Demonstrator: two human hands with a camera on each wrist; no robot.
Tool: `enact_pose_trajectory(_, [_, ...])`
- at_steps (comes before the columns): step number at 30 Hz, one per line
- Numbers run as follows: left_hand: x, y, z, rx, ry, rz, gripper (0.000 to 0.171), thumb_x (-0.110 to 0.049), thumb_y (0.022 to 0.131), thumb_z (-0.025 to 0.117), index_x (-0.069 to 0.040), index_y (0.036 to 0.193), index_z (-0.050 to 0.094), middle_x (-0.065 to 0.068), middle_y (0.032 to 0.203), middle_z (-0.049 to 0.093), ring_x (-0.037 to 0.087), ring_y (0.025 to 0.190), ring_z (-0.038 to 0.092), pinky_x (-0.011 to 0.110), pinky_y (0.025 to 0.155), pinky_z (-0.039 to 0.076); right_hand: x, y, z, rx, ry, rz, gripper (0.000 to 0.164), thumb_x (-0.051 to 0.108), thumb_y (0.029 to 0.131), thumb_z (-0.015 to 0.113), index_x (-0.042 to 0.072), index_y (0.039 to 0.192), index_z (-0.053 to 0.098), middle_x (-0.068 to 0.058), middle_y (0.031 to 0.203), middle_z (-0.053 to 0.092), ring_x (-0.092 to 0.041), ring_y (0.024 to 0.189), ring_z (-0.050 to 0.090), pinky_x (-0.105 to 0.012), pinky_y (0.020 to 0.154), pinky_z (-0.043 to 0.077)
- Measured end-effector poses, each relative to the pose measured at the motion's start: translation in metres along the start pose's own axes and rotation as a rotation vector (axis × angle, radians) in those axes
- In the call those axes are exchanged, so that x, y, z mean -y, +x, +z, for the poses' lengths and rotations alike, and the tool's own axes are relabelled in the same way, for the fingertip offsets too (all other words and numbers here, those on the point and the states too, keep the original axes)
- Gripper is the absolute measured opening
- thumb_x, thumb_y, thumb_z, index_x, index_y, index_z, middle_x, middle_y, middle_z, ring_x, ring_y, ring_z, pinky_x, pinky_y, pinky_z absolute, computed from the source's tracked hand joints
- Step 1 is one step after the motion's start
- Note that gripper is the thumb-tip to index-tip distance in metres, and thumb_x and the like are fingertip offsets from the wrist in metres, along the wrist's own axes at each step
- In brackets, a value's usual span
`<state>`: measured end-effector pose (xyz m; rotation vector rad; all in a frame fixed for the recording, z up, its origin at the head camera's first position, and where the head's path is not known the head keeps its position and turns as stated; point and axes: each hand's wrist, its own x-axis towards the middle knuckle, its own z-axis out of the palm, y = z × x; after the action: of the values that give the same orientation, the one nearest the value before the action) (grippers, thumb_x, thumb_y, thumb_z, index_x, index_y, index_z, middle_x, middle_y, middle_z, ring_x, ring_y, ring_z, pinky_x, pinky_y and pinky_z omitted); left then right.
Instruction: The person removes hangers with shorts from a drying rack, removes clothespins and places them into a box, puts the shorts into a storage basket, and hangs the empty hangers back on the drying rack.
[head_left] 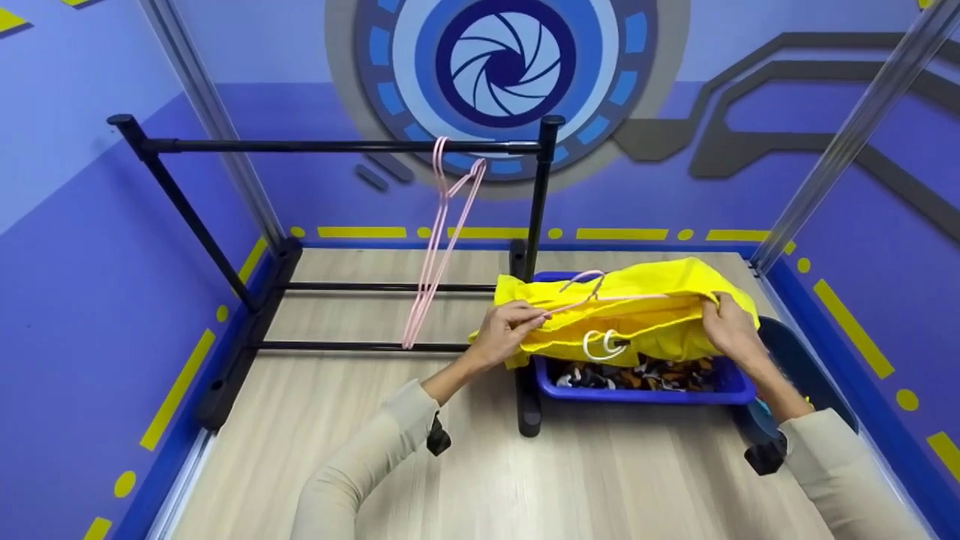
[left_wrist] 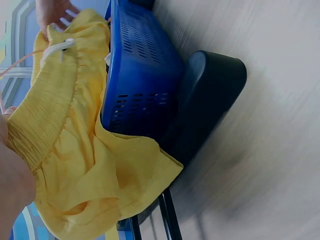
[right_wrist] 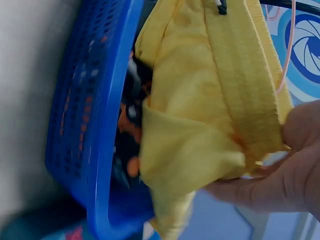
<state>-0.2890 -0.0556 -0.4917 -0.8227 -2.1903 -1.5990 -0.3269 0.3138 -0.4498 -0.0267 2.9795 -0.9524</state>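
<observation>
Yellow shorts (head_left: 660,341) with an elastic waistband and a white drawstring (head_left: 602,345) are held stretched between both hands, over a blue basket. A pink hanger (head_left: 592,294) lies along the waist opening, its hook sticking up. My left hand (head_left: 504,331) pinches the left end of the waistband together with the hanger's arm. At the other end, my right hand (head_left: 729,328) grips the waistband, thumb on one side and fingers behind the cloth, as the right wrist view (right_wrist: 280,170) shows. The hanger's right tip is hidden by the cloth and hand.
The blue basket (head_left: 645,395) holds dark, white and orange patterned cloth. Right of it stands a dark teal bin (head_left: 806,367). A black rack (head_left: 337,146) stands on the left, with pink hangers (head_left: 431,262) on its top bar. Walls enclose the wooden surface (head_left: 480,480).
</observation>
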Motion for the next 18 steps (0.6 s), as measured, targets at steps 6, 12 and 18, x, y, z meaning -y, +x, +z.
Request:
enact_pose_trajectory(6, [0.026, -0.003, 0.003, -0.013, 0.027, 0.024, 0.016, 0.002, 0.093, 0.068, 0.009, 0.105, 0.076, 0.024, 0.096, 0.073, 0.037, 0.089, 0.062, 0.020, 0.079, 0.046, 0.003, 0.006, 0.009, -0.320, 0.139, 0.073, 0.044, 0.030, 0.105, 0.030, -0.002, 0.088, 0.056, -0.026, 0.091, 0.058, -0.037, 0.087, 0.053, -0.043, 0.074, 0.043])
enact_pose_trajectory(12, [0.033, 0.000, 0.005, -0.013, 0.005, 0.030, 0.017, -0.007, 0.095, 0.070, 0.000, 0.106, 0.079, 0.016, 0.099, 0.074, 0.032, 0.094, 0.062, 0.025, 0.082, 0.047, 0.005, 0.012, 0.013, -0.418, 0.431, 0.242, 0.039, 0.032, 0.102, 0.033, 0.014, 0.070, 0.045, -0.008, 0.080, 0.052, -0.021, 0.076, 0.045, -0.029, 0.065, 0.036])
enact_pose_trajectory(18, [0.030, 0.001, 0.003, 0.006, 0.048, 0.043, 0.018, -0.013, 0.096, 0.070, -0.004, 0.107, 0.080, 0.011, 0.102, 0.075, 0.026, 0.099, 0.063, 0.028, 0.088, 0.049, 0.008, 0.015, 0.014, -0.474, 0.845, 0.335, 0.038, 0.024, 0.101, 0.045, 0.016, 0.064, 0.049, 0.011, 0.066, 0.047, -0.006, 0.066, 0.045, -0.021, 0.058, 0.040])
